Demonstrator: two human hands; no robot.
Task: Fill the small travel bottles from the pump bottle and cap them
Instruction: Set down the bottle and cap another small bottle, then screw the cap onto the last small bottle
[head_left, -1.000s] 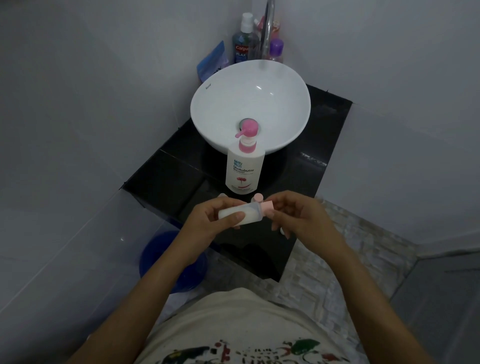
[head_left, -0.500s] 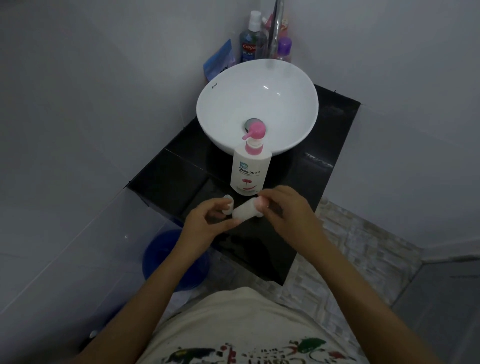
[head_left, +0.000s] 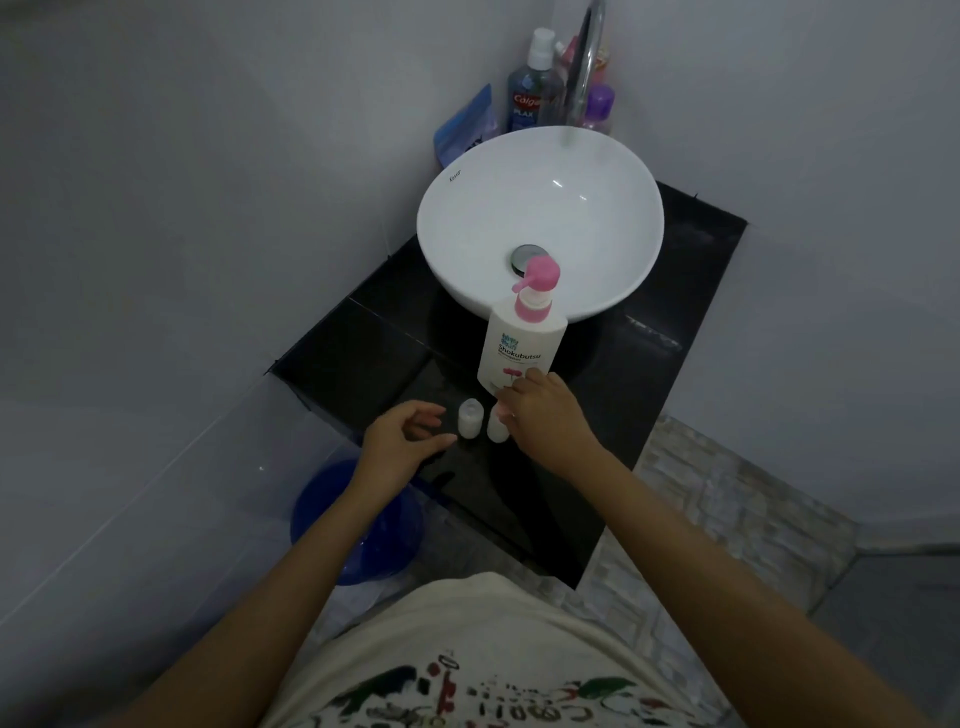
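A white pump bottle (head_left: 519, 351) with a pink pump stands on the black counter (head_left: 358, 353) in front of the sink. Two small white travel bottles stand upright side by side near the counter's front edge. The left small bottle (head_left: 470, 423) shows no pink cap. My right hand (head_left: 543, 413) reaches from the right and its fingers close over the top of the right small bottle (head_left: 497, 430), hiding its cap. My left hand (head_left: 402, 439) hovers just left of the bottles, fingers apart and holding nothing.
A white bowl sink (head_left: 452, 208) sits behind the pump bottle, with a chrome tap (head_left: 584, 67) above. A mouthwash bottle (head_left: 532, 88), a purple bottle (head_left: 600, 106) and a blue pouch (head_left: 467, 130) stand behind it. A blue bucket (head_left: 358, 519) sits below the counter's left.
The small bottle that both hands held and capped in the air now stands on the counter beside the other one. My left hand has let go and drawn back to the left.
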